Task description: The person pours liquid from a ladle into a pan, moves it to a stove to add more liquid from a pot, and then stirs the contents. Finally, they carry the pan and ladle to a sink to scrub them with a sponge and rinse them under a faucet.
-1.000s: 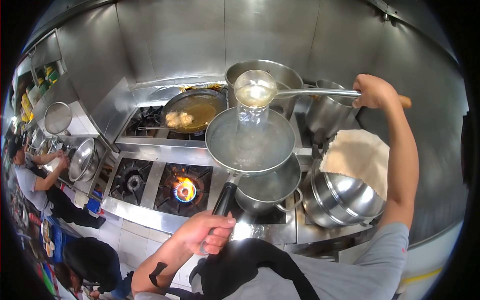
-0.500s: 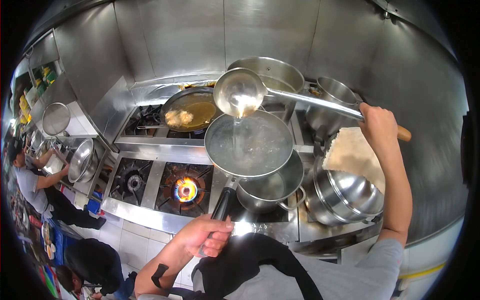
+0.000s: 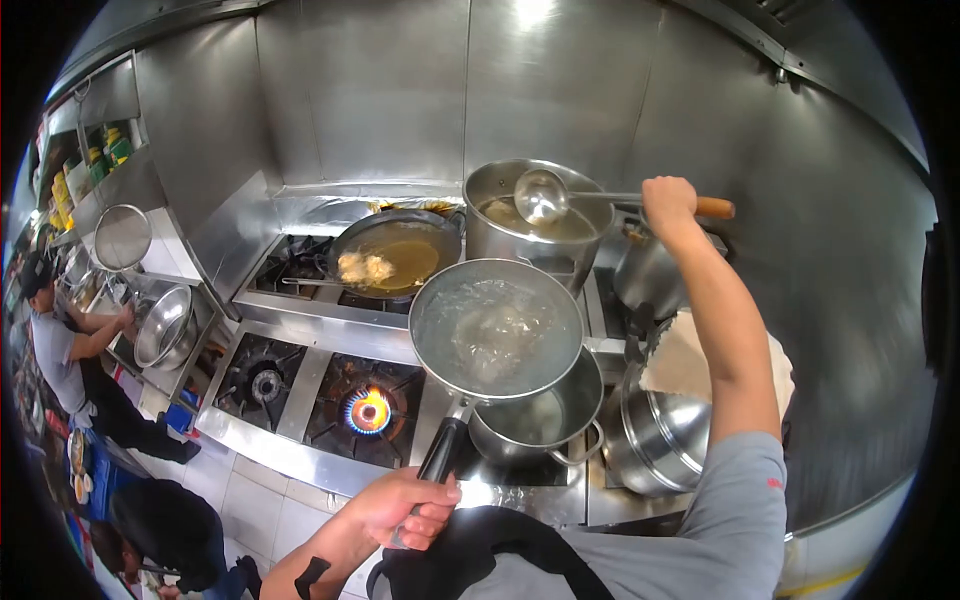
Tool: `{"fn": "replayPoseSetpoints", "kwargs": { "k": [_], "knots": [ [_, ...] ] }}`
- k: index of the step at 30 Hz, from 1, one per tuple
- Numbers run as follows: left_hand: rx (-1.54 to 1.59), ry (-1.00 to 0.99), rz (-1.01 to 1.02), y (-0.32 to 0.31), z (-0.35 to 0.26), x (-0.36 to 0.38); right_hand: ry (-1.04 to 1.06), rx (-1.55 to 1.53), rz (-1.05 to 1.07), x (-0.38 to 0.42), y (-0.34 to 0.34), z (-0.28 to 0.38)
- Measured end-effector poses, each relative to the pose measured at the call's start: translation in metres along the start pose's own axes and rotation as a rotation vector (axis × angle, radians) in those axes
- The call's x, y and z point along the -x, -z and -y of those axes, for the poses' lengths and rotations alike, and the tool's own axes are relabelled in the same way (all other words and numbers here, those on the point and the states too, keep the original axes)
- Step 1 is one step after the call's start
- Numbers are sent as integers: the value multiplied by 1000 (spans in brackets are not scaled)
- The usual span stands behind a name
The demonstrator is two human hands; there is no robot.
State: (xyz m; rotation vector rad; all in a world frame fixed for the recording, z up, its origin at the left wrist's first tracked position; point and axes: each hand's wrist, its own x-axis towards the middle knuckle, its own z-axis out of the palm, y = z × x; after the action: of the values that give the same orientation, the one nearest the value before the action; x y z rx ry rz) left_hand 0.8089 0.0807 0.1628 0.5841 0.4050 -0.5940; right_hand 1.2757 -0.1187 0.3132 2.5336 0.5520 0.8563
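With fingers wrapped round its black handle (image 3: 443, 448), my left hand (image 3: 412, 508) holds a pan (image 3: 495, 268) of cloudy, rippling liquid. The pan overlaps a two-handled pot (image 3: 520, 450) that has liquid in it. My right hand (image 3: 668, 202) is closed on the shaft of a long metal ladle (image 3: 541, 196) close to its wooden grip, the arm stretched forward. The ladle's bowl is over the mouth of a tall stockpot (image 3: 485, 240) behind the pan; brownish liquid shows inside that pot.
A burner (image 3: 368, 410) burns with an open flame left of the pan. Behind it a wok (image 3: 345, 232) holds oil and a pale fried lump. Stacked steel bowls (image 3: 655, 440) under a cloth (image 3: 680, 355) stand right. Two people (image 3: 60, 345) are at the left.
The ladle was pouring liquid into the pan; it has moved away to the stockpot as my right arm reached forward. The stream has stopped. My left hand still grips the pan's handle.
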Motion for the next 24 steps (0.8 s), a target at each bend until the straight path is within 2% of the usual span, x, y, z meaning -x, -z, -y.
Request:
{"fn": "replayPoseSetpoints", "kwargs": {
  "k": [6, 8, 12, 14, 15, 17, 18, 20, 22, 24],
  "knots": [
    [1, -1, -40, -2, 2, 7, 18, 26, 204, -14, -6, 28],
    [7, 4, -47, -1, 3, 7, -43, -41, 297, -20, -11, 32],
    [-10, -1, -59, -7, -1, 10, 5, -47, 343, -25, -3, 34],
    [3, -1, -48, -3, -1, 8, 97, 42, 683, -33, 16, 34],
    [13, 4, -37, -2, 0, 8, 103, 43, 679, -42, 12, 34],
    [29, -5, -37, 0, 1, 6, 11, -31, 989, -63, -2, 29],
    [41, -8, -34, 1, 2, 6, 16, -31, 988, -68, -5, 25],
    [44, -8, -43, 1, 1, 5, -122, -103, 1164, -75, -11, 17],
    [42, -2, -48, 0, 0, 6, -115, -106, 1194, -73, 3, 9],
    [32, -34, -92, -2, -3, 7, -156, -147, 1119, -65, 25, 0]
  ]
}}
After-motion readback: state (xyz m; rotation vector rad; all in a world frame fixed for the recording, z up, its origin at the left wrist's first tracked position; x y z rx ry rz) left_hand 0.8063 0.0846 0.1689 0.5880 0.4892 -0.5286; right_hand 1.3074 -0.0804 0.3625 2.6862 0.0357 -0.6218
